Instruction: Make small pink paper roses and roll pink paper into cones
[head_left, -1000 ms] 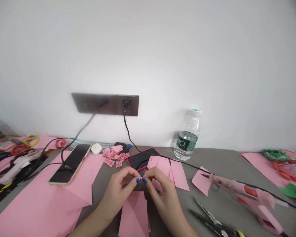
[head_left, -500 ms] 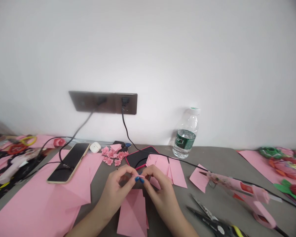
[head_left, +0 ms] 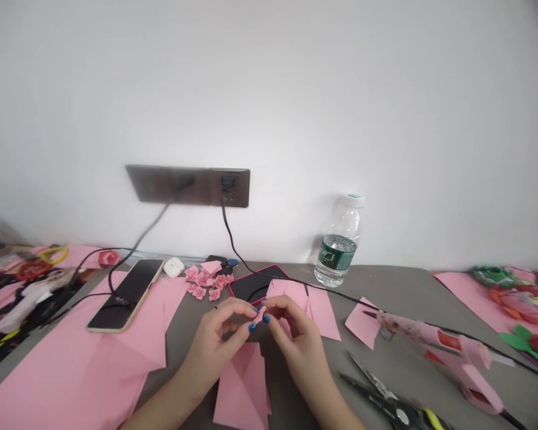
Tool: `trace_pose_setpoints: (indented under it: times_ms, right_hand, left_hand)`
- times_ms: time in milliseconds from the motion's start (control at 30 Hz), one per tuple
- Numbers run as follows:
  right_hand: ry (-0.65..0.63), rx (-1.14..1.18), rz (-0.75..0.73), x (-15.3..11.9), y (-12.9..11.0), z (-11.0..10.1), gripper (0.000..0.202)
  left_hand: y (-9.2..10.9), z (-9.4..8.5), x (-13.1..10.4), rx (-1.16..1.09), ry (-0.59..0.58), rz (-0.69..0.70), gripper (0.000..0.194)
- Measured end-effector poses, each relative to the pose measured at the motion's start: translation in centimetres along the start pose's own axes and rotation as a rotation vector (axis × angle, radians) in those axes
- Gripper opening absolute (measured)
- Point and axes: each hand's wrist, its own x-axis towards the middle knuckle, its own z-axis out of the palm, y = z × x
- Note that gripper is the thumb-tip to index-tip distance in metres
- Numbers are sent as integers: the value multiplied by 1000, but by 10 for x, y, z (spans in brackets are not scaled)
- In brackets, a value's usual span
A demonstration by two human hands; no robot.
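Note:
Between the fingertips of both hands is a small folded piece of pink paper. My left hand pinches its left side with thumb and forefinger, and my right hand pinches its right side. Fingers hide part of the paper. Just below the hands lie stacked pink paper rectangles on the grey table. More pink paper pieces lie behind my right hand. A cluster of small folded pink paper flowers sits beyond my left hand.
On the right are open scissors and a pink glue gun with its cord. A water bottle stands by the wall. Left, a phone rests on large pink sheets. A black cable crosses the table from the socket.
The pink paper piece has turned from lying nearly flat to a slanted position between my fingertips. My fingers have shifted slightly to the right and up.

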Motion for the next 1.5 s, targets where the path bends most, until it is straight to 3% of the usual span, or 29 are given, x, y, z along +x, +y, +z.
trace_pose_setpoints:
  times_ms: [200, 400, 767, 933, 1200, 1500]
  right_hand:
    - [-50, 7, -10, 0, -1, 0, 20]
    - [-99, 21, -34, 0, -2, 0, 26]
    - [-141, 221, 181, -1, 2, 0, 25]
    - [-169, 314, 216, 1, 4, 1, 31]
    - [-168, 359, 241, 1, 6, 3, 30]
    - [-191, 409, 289, 1, 1, 5, 32]
  left_hand:
    - [-2, -1, 3, -79, 55, -30, 4]
    - [0, 0, 3, -159, 46, -110, 16]
    - [7, 3, 3, -246, 6, -146, 18]
    - [5, 3, 1, -268, 13, -96, 16]
    - [4, 5, -2, -45, -36, 1, 22]
    - [5, 5, -2, -95, -53, 21, 14]
